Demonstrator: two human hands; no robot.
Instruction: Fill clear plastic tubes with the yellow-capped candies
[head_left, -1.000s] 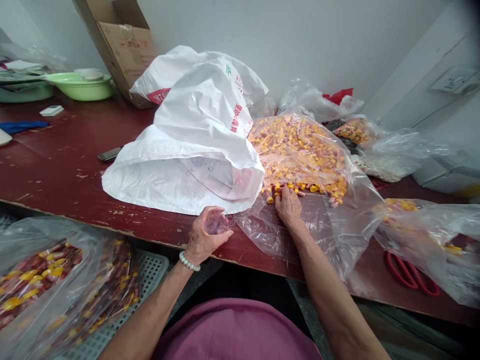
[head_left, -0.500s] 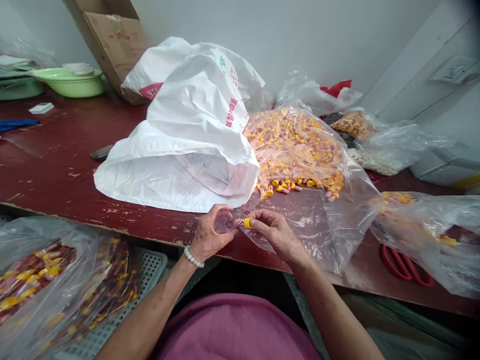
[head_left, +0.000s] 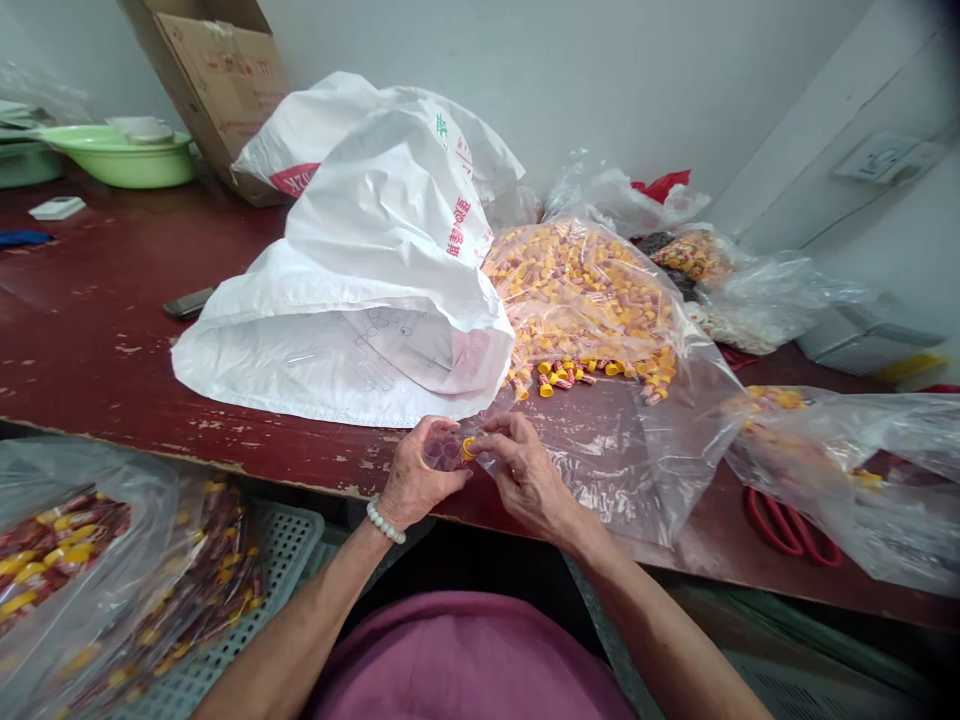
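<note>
Near the table's front edge, my left hand (head_left: 420, 472) is closed around several clear plastic tubes (head_left: 442, 450), their round ends turned to the right. My right hand (head_left: 525, 470) has its fingertips at the yellow cap (head_left: 469, 448) of a small piece, at the mouth of one tube. The piece's red-and-white body is mostly hidden by the tubes and fingers. Behind my hands, a white woven sack (head_left: 360, 220) lies with its mouth toward me and more clear tubes inside. To its right a clear bag (head_left: 585, 290) spills yellow-capped pieces (head_left: 559, 378).
Red-handled scissors (head_left: 791, 528) lie on the right beside another clear bag (head_left: 847, 440). Lower left, bags of filled tubes (head_left: 202, 570) rest in a grey-green basket (head_left: 296, 545). A phone-like dark object (head_left: 187, 303), a green basin (head_left: 124, 160) and a carton (head_left: 225, 90) stand left.
My right hand has moved left with the yellow-capped piece, whose body has gone into the tube end. My left hand keeps its hold on the tubes. The view has shifted slightly.
</note>
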